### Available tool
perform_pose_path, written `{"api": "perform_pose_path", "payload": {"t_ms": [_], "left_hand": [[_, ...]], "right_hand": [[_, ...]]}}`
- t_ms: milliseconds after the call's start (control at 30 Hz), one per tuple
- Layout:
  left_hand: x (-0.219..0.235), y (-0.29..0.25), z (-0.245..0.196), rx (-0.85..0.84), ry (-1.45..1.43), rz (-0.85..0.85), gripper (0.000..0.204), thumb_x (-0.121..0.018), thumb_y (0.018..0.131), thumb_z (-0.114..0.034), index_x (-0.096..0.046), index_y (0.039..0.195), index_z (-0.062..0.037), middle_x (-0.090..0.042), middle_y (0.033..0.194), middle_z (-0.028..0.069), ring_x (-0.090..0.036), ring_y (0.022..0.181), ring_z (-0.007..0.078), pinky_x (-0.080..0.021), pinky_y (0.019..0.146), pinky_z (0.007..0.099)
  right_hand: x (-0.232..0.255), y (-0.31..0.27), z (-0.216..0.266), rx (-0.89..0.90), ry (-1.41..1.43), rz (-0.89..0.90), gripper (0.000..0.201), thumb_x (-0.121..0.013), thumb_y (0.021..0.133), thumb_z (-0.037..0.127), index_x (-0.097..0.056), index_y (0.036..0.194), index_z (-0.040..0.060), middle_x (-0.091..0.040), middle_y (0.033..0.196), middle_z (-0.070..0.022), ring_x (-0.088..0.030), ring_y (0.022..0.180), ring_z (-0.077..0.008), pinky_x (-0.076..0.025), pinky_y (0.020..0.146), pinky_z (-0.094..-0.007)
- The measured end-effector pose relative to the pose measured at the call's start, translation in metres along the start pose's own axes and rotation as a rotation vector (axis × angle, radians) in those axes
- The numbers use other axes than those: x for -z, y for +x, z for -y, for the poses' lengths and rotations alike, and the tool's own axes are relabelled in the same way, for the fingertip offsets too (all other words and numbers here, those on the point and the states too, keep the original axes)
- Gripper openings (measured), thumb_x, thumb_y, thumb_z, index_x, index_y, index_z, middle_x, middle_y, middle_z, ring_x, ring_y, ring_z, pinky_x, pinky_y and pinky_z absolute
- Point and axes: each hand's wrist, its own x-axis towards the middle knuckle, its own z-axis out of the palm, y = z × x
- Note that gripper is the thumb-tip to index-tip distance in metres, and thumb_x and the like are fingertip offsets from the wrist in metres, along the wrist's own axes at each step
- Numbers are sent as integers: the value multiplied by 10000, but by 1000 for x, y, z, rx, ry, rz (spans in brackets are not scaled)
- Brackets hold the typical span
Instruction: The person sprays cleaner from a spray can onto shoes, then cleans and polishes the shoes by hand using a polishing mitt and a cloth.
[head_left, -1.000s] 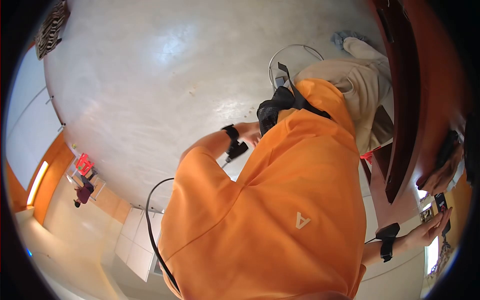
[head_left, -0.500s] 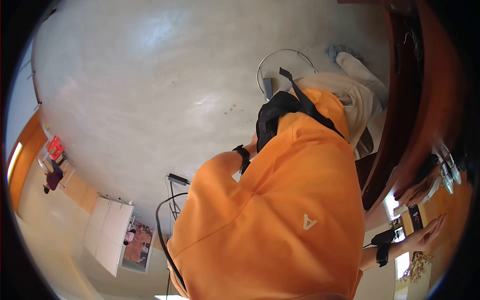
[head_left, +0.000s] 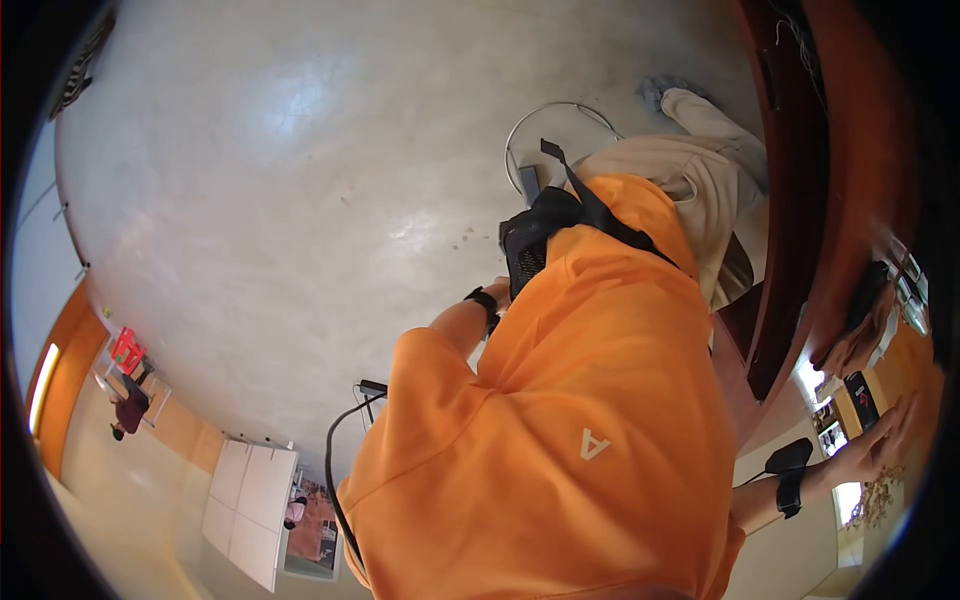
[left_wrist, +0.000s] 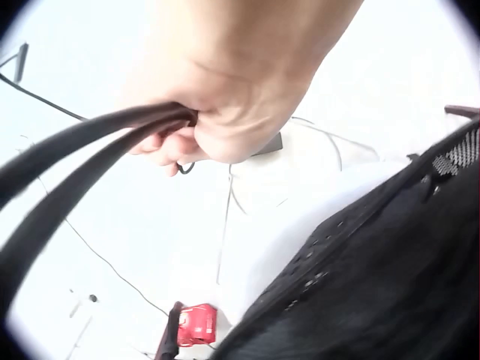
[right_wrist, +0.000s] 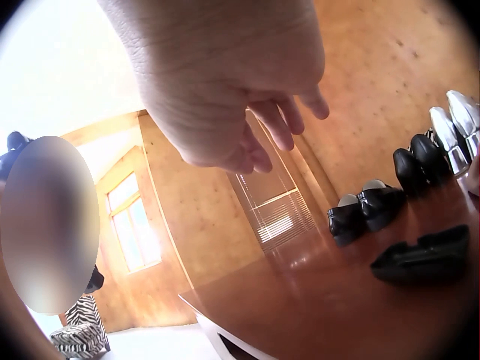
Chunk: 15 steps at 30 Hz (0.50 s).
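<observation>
In the head view my left hand (head_left: 497,290) is low by the hip, partly hidden behind a black mesh bag (head_left: 535,245). The left wrist view shows that hand (left_wrist: 240,97) with its fingers curled round two black straps (left_wrist: 112,135), the mesh fabric (left_wrist: 375,277) beside it. My right hand (head_left: 870,450) reaches out at the far right edge. From its wrist camera, the right hand (right_wrist: 232,82) holds nothing and has its fingers apart, loosely bent, above a brown tabletop (right_wrist: 285,307). Below and right of it stand black shoes (right_wrist: 364,210) and silver shoes (right_wrist: 454,127).
Another black shoe (right_wrist: 420,259) lies nearer on the tabletop. A dark box (head_left: 860,400) sits beyond the right hand. A pale cable (head_left: 512,150) loops over the floor (head_left: 300,180). At the far left a person (head_left: 130,405) sits near a red item (head_left: 127,350).
My left hand has drawn in behind the mesh bag, its fingers less visible than before. My right hand stays extended, fingers now more spread. The whole head view has shifted slightly.
</observation>
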Motion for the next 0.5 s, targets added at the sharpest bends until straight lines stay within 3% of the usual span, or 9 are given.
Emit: {"api": "perform_pose_path", "payload": {"t_ms": [33,67,100,133,200,233,300,433,500], "left_hand": [[-28,-21,-49,0,-1,-6,500,-552,850,-377,-506,1240,-67,-512,1263,102,-455,1168,199,-338,961,329],[-15,-72,-96,-2,51,3,314,-460,857,-229,-546,1068,-14,-541,996,122,-508,879,244,-401,769,394],[3,-136,-157,1,100,18,252,-367,863,-81,-586,897,39,-570,730,141,-561,590,288,-464,577,458],[5,-140,-162,4,95,18,252,-367,863,-81,-586,897,39,-570,730,141,-561,590,288,-464,577,458],[15,-143,-174,376,-304,-145,251,-389,871,-112,-576,789,35,-467,551,107,-464,422,227,-401,415,396],[21,-148,-174,383,-313,-145,251,-389,871,-112,-576,789,35,-467,551,107,-464,422,227,-401,415,396],[28,-161,-167,151,-393,-197,245,-374,890,-152,-529,784,6,-390,516,58,-398,406,171,-361,407,340],[47,-192,-190,93,-548,-251,235,-345,920,-187,-480,831,-16,-264,523,-18,-274,398,117,-251,382,303],[52,-193,-196,62,-505,-243,243,-306,928,-182,-460,834,-17,-237,522,-23,-247,397,105,-219,384,284]], "right_hand": [[-3,-3,-1,-1,6,-2,297,-466,935,178,-610,1055,-53,-561,1199,-88,-536,1098,-197,-429,943,-291],[-5,-4,-4,-23,13,1,297,-466,935,181,-611,1055,-50,-562,1197,-85,-537,1096,-195,-428,942,-288],[-4,-3,-6,-42,18,11,298,-466,936,183,-612,1056,-46,-563,1196,-83,-537,1095,-193,-428,941,-285],[-2,-2,-8,-40,20,16,298,-466,936,183,-612,1056,-46,-563,1196,-83,-537,1095,-193,-428,941,-285],[-4,4,-12,51,23,52,288,-472,933,170,-614,1048,-53,-569,1186,-91,-540,1087,-194,-431,931,-283],[-4,6,-10,55,29,60,288,-472,933,170,-614,1048,-53,-569,1186,-91,-540,1087,-194,-431,931,-283],[-5,12,-6,65,-16,42,257,-465,926,97,-594,1020,-104,-559,1176,-160,-556,1068,-246,-444,938,-338],[-18,19,-17,35,49,31,246,-465,923,81,-593,1020,-106,-558,1173,-167,-557,1061,-244,-445,936,-335],[-25,26,-23,184,94,65,247,-486,920,101,-610,1027,-84,-574,1161,-146,-549,1071,-237,-434,914,-308]]}}
